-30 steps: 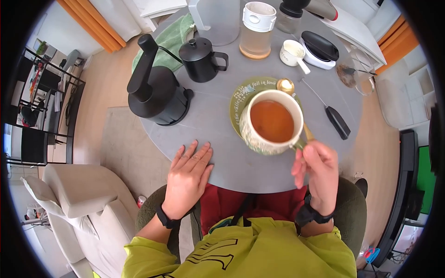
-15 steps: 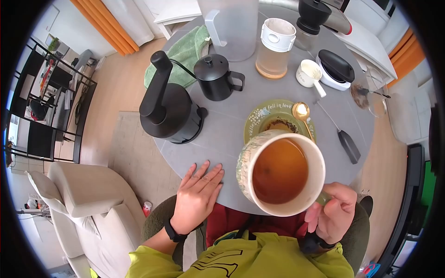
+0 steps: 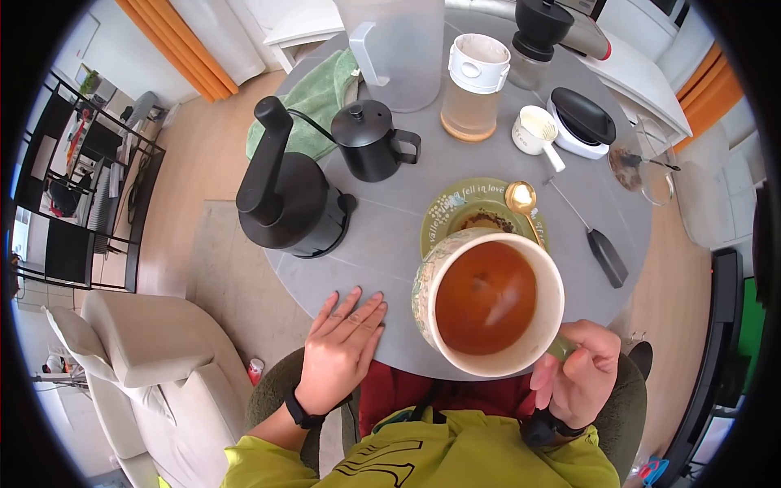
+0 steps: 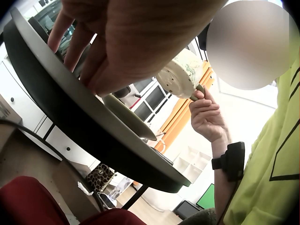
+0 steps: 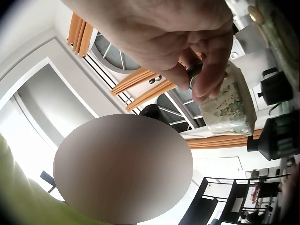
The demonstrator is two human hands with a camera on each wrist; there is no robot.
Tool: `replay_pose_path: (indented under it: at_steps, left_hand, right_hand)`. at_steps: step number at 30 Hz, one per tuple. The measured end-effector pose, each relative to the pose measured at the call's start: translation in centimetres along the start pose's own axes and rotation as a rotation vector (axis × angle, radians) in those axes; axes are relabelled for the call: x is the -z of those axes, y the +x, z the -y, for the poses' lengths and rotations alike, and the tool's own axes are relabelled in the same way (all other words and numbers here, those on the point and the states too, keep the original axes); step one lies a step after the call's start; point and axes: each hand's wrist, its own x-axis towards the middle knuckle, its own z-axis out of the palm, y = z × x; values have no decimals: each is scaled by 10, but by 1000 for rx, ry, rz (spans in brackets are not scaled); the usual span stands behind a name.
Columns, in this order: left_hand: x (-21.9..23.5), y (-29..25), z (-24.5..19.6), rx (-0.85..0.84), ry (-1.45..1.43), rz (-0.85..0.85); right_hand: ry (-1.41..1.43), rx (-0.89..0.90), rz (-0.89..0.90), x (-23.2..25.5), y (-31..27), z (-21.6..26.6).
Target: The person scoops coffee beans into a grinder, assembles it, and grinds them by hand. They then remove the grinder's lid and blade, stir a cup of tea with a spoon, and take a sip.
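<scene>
Head view: right fingers pinch the floral cup's green handle; left fingers rest slightly spread on the tabletop; reddish-brown liquid within.

The cream floral cup of reddish-brown liquid is held aloft, perhaps slightly tilted.

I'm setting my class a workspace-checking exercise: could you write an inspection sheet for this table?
Surface: round grey table.
Job's things: cream floral ceramic cup of reddish-brown liquid, held above the round green saucer, which bears a gold metal spoon.
Clutter: black appliance, black lidded pot, green cloth, translucent plastic pitcher, black-handled metal stirrer.
Hands: left hand rests on the table's near edge; right hand grips the cup's green handle.
Cables: nothing seen on the table.
Surroundings: beige armchair, orange curtains.
</scene>
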Motion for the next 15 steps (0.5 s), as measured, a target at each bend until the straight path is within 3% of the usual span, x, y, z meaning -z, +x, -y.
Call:
replay_pose_path:
  at_steps: [15]
  left_hand:
    - [-2,-2,2,6,-23,25]
  right_hand:
    - [29,-71,73,5,-5,1]
